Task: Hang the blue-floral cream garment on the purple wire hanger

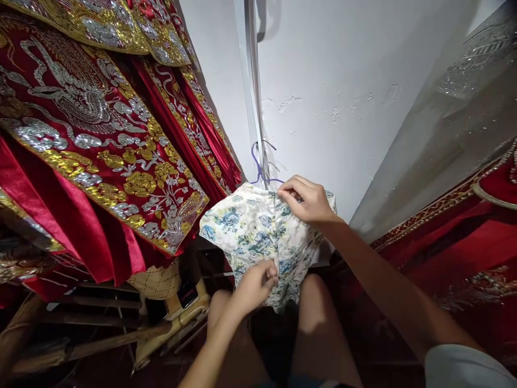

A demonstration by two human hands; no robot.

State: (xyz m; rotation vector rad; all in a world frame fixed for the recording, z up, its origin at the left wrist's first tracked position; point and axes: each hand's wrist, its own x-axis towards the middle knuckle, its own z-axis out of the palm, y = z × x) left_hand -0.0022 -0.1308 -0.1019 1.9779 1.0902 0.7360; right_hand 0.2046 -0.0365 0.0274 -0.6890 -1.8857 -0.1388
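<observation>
A white dress or top with a blue and green floral print (252, 229) hangs on a purple hanger (255, 156) in front of me. A seam or zipper line runs down its middle. My right hand (305, 199) pinches the fabric at the neckline, beside the top of that line. Lower on the same line, my left hand (257, 283) has its fingers curled in at the cloth. What lies between the left fingertips is too small to make out. The garment's lower end hangs between my knees.
A white metal rail (250, 81) stands against the pale wall (335, 70). Red cloth with gold and silver embroidery (133, 161) hangs at left, above a bamboo chair (177, 323). At right are a glossy reflective panel (440, 124) and more red fabric (464, 253).
</observation>
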